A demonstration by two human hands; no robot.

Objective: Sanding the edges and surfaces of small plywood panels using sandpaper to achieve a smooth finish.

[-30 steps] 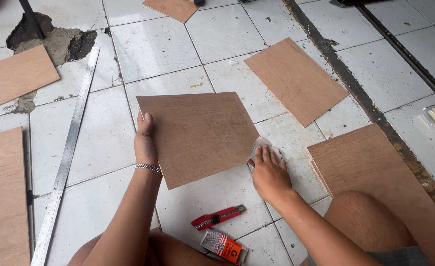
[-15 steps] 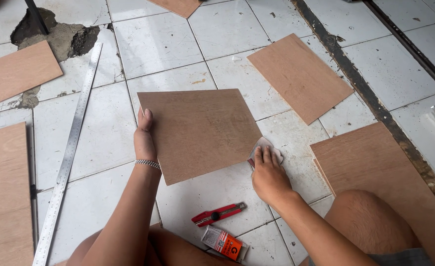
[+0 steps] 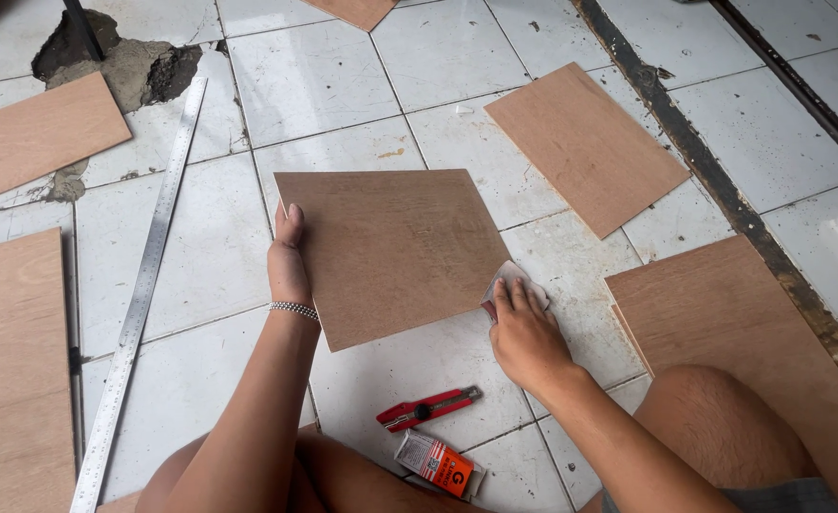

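While we are steadying the brown square plywood panel (image 3: 390, 249) at frame centre on the white tiled floor (image 3: 200, 256), our left hand (image 3: 289, 268) is gripping its left edge, and our right hand (image 3: 523, 328), fingers flat, is pressing a pale sandpaper scrap (image 3: 509, 277) against its right corner.

matt plywood panel (image 3: 390, 247) (rough-edged), glossy tiles (image 3: 200, 256)
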